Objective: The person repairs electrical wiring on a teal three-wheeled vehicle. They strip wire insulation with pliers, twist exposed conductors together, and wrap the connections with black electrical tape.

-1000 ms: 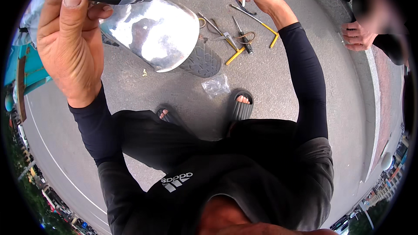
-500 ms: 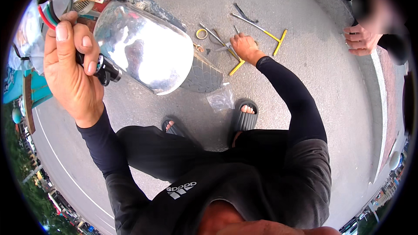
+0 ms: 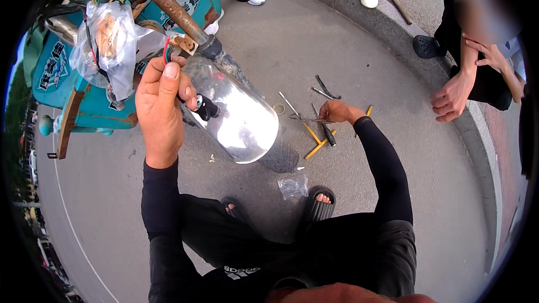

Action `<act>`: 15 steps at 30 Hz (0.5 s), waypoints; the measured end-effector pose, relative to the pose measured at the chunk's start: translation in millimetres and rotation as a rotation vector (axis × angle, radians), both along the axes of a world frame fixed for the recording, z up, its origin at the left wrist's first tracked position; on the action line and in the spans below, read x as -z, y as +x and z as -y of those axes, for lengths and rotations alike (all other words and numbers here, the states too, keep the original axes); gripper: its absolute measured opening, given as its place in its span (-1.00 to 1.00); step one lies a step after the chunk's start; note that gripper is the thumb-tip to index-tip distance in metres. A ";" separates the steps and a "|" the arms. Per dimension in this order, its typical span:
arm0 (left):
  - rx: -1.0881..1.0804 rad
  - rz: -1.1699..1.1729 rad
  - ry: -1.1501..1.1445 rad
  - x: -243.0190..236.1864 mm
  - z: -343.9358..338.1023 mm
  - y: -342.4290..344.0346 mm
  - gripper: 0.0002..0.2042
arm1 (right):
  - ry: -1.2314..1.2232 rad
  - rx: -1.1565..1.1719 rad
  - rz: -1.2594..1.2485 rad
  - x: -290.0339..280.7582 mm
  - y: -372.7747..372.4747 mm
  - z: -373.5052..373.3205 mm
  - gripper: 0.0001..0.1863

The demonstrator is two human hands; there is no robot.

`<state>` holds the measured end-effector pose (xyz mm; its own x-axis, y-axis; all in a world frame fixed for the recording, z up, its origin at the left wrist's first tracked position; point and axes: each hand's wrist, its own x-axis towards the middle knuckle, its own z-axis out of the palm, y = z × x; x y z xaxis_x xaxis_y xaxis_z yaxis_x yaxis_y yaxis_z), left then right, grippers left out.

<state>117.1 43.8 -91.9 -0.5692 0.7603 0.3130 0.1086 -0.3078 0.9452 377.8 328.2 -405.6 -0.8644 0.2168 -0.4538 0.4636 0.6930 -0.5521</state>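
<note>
My left hand (image 3: pixel 163 104) is raised at the left, closed round a black cylindrical switch (image 3: pixel 206 108) with a bundle of red, green and black wires (image 3: pixel 167 50) pinched between thumb and fingers. The switch sticks out past my fingers, in front of a shiny metal mudguard (image 3: pixel 247 123). Low over the pavement, my right hand (image 3: pixel 338 111) is closed on a slim metal tool (image 3: pixel 309 118) that looks like scissors; my fingers hide part of it. Close by on the ground lie yellow-handled T-wrenches (image 3: pixel 321 145), a black-handled screwdriver (image 3: pixel 328 134) and a yellowish tape ring (image 3: pixel 279 109).
A turquoise vehicle body (image 3: pixel 106 109) with rusty tubes and a plastic-wrapped wiring bundle (image 3: pixel 109 39) stands at the left. Below the mudguard is a tyre (image 3: pixel 281 157); a clear plastic bag (image 3: pixel 293 187) lies near my sandals. Another person (image 3: pixel 457 92) sits by the kerb at the right.
The view has shifted, so more of the vehicle and kerb shows. My right hand now has the slim tool lifted among the wrenches. My left hand still holds the switch and wires.
</note>
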 end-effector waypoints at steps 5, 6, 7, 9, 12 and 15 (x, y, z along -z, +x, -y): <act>0.104 -0.032 -0.002 12.6 -3.9 -5.0 -0.78 | -0.617 0.246 -0.187 -57.9 14.0 0.4 -0.76; 0.101 -0.034 -0.009 15.4 -1.0 -7.6 -0.78 | -0.596 0.262 -0.229 -72.1 12.7 3.7 -0.74; 0.105 -0.042 0.000 15.7 -3.0 -9.0 -0.78 | -0.559 0.282 -0.280 -84.9 14.3 0.4 -0.72; 0.122 -0.042 -0.014 13.9 -2.8 -8.9 -0.78 | -0.756 0.339 -0.357 -90.4 20.0 -4.4 -0.72; 0.118 -0.039 -0.036 13.3 -4.0 -4.6 -0.77 | -0.904 0.368 -0.520 -102.2 28.8 -7.5 -0.62; 0.074 -0.086 -0.056 3.5 -5.4 0.4 -0.76 | -0.980 0.395 -0.728 -126.8 17.0 -16.2 -0.44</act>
<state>117.5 49.2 -95.3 -0.4836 0.8169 0.3143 0.1692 -0.2650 0.9493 394.8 344.3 -278.8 -0.9331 0.3589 -0.0208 -0.0783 -0.2593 -0.9626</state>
